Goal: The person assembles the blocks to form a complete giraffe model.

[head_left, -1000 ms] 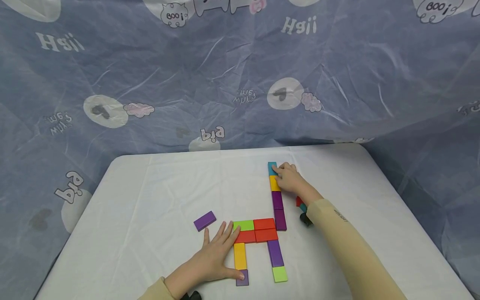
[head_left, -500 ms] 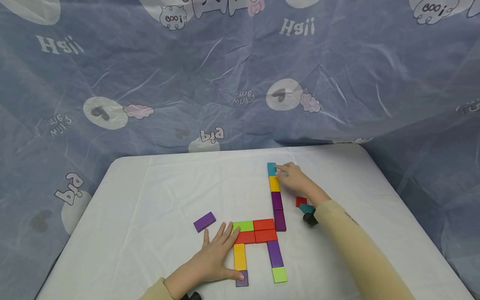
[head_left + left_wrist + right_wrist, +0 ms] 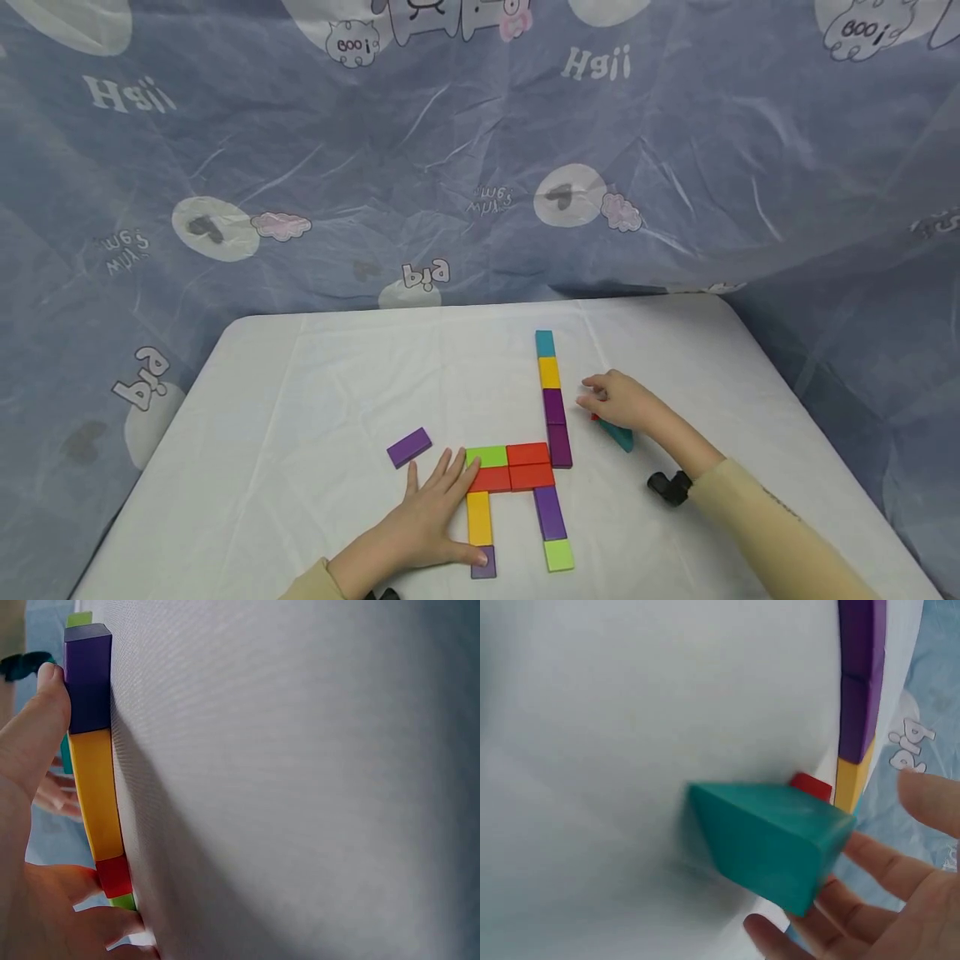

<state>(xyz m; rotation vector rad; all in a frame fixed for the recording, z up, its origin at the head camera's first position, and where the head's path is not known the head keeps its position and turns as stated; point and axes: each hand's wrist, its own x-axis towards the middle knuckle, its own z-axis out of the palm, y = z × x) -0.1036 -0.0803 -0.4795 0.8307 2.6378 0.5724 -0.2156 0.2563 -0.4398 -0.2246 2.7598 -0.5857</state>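
Note:
My left hand (image 3: 423, 529) lies with fingers spread against the left side of a flat figure of coloured blocks. Its fingertips reach the light green block (image 3: 487, 456) and a red block (image 3: 489, 479); the thumb touches a small purple block (image 3: 88, 679) below a yellow block (image 3: 96, 791). Over on the right, my right hand (image 3: 626, 404) hovers with loosely bent fingers above a teal wedge-shaped block (image 3: 765, 847). A red block (image 3: 811, 787) sits beside that wedge, mostly hidden by the hand in the head view.
A column rises from the figure's right end: two dark purple blocks (image 3: 558, 446), a yellow block (image 3: 550, 372) and a blue block (image 3: 544, 343). One loose purple block (image 3: 409, 447) lies left of the figure. A patterned blue cloth (image 3: 450, 167) hangs behind the white table (image 3: 337, 375).
My right hand has left the blue block at the column's top and moved right and toward me, over the teal and red blocks. The left hand has stayed in place.

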